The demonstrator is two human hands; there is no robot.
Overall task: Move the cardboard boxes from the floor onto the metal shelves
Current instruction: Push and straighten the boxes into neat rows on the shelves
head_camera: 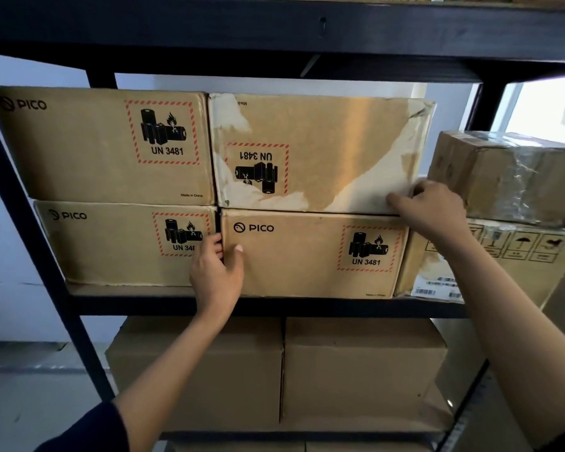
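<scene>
Several PICO cardboard boxes with battery warning labels are stacked two high on the middle level of a black metal shelf (pixel 274 306). The upper right box (pixel 323 151) is worn, with torn paper and its label upside down. It sits on the lower right box (pixel 307 256). My left hand (pixel 216 272) grips the left edge of the lower right box, fingers tucked into the gap beside the lower left box (pixel 121 243). My right hand (pixel 428 210) holds the lower right corner of the worn upper box, fingers curled round its side.
An upper left box (pixel 101 145) completes the stack. To the right, a tape-wrapped box (pixel 509 177) lies on a larger carton (pixel 519 256) with handling symbols. Two plain boxes (pixel 356 370) fill the level below. A shelf beam (pixel 274 31) runs close overhead. Grey floor shows at left.
</scene>
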